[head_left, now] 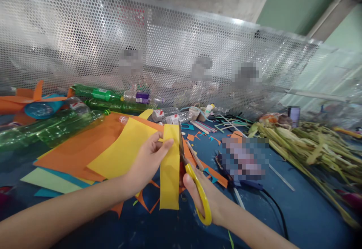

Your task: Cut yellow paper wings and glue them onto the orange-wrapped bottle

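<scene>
Ahead and to the left of the left hand, green bottles (66, 122) lie on their sides on the worktop (141, 232). Nearer to that hand, on its left and beyond it, are an orange sheet (76, 151) and, overlapping it, a yellow sheet (127, 143); the left hand (147, 156) is held above the latter's right part. Its thumb presses on the front face of a yellow strip (169, 177), with fingers at the left edge and partly hidden behind, so the hand is clamped on it near the far end. The strip lies just right of the left palm, its long axis running away from the wearer, its near end reaching below the grip.

Along the strip's right edge stand the scissors (206, 203), blades pointing away and nearly parallel to that long axis. Whether they bite into the paper cannot be told. The right hand (210, 194) is closed around the yellow handles, thumb through a loop, just right of the strip's nearer half. So the left hand touches the paper, while the right meets its edge only through the blades.

Right of the right hand rests a dark blue corded tool (250, 184), partly blurred; farther right lie pale green husks (308, 143).
</scene>
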